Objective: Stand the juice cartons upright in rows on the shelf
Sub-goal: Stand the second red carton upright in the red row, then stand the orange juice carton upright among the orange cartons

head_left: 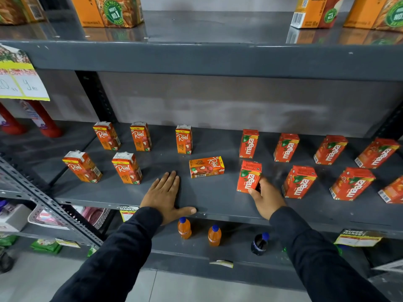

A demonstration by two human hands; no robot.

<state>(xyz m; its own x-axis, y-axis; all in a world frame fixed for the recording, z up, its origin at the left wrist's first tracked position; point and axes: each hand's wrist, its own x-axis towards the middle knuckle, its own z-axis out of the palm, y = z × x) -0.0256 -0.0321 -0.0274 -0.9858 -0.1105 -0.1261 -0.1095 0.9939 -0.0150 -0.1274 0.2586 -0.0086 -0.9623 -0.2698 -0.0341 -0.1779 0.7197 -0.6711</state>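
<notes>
Small orange Real cartons stand upright in two rows on the left half of the grey shelf [218, 199]. One Real carton [206, 167] lies flat on its side in the front row. Red Maaza cartons stand in two rows on the right half. My right hand [267, 198] grips the lower side of the front-left Maaza carton [249, 176], which stands upright. My left hand [166, 195] rests flat on the shelf with fingers spread, just left of the lying carton and holding nothing.
Large juice cartons [109, 10] stand on the shelf above. Below, two orange soda bottles [184, 228] and a dark bottle [260, 244] stand on the lower shelf. A slotted upright post [96, 94] divides the bays at left, with red bottles [44, 120] beyond it.
</notes>
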